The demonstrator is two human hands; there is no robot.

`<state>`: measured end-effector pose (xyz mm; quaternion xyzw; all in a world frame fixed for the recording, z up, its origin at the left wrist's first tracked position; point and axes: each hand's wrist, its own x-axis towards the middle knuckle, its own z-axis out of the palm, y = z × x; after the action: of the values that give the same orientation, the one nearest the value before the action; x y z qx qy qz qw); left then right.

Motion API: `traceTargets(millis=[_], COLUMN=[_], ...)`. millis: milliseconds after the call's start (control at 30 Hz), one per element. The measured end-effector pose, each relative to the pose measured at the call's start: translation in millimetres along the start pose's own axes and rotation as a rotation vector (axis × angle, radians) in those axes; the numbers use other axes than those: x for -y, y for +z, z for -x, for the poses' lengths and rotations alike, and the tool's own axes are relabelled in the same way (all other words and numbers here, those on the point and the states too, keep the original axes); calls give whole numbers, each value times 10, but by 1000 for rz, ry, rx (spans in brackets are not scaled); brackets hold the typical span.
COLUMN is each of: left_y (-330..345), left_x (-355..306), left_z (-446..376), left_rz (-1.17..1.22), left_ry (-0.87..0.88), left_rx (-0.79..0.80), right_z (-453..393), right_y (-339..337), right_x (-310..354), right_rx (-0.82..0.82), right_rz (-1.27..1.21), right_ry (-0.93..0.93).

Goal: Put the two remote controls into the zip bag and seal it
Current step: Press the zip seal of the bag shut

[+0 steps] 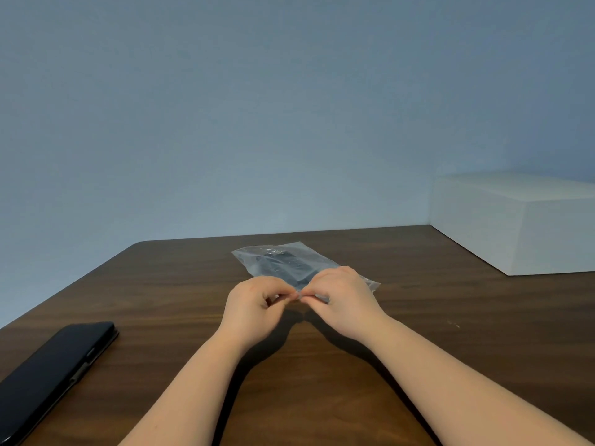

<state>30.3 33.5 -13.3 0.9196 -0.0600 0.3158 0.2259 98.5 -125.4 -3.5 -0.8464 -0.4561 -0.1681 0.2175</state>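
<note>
You were sealing the zip bag [283, 262]: your left hand [254, 304] and right hand [341, 300] pinched its near edge together, dark remotes [283, 263] inside just beyond them. Next, slide the pinch along.

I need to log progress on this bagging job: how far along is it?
Loading looks done: dark remote controls show through the clear zip bag on the table. In hand: the left hand and right hand pinch the bag's near edge. Left: finishing the seal; whether it is closed cannot be seen.

Head-worn view, forward-down over table [322, 365].
</note>
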Motion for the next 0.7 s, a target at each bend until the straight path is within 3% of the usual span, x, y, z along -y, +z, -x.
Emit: traceTargets(millis=[333,700], left_y=[-28,-28], left_x=[4,20], left_z=[-2,-15], left_rz=[143,64], left_ry=[-80,-85], left_rx=[42,70], right_z=[-6,-6], right_y=[-41,9], right_x=[28,56], right_rx=[3,0], right_rz=[-43,-34], right_ry=[33,28])
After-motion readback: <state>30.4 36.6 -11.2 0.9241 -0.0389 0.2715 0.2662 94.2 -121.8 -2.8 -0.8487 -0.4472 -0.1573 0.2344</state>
